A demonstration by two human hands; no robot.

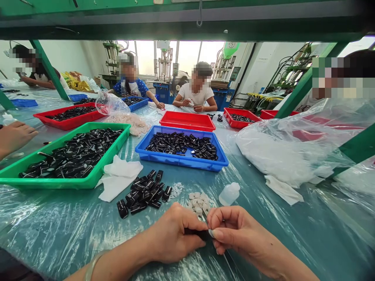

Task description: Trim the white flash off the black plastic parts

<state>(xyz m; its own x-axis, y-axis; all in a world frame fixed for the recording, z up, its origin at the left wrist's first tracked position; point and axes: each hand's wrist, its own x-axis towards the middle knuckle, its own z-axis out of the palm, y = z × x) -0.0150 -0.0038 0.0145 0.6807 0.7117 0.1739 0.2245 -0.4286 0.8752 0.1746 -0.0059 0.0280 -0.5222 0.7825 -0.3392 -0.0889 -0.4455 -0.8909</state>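
Observation:
My left hand (175, 234), a bangle on its wrist, is closed round a small black part (195, 233), mostly hidden by the fingers. At its right end, the thumb and index finger of my right hand (234, 230) pinch a small pale piece (211, 233). A thin metal tool like tweezers (227, 259) runs under my right fingers. Just beyond my hands lie a pile of off-white pieces (199, 203), some tiny white bits (176, 190) and a heap of black parts with light stripes (143, 193). A small translucent bottle (230, 194) lies tipped over to the right.
A green tray (109, 171) and a blue tray (181, 160) hold many black parts. White cloths (120, 171) lie between them. Plastic bags (272, 152) spread at right, below a green frame post (310, 86). Co-workers (195, 91) sit across the table; another person's hand (16, 136) reaches in at left.

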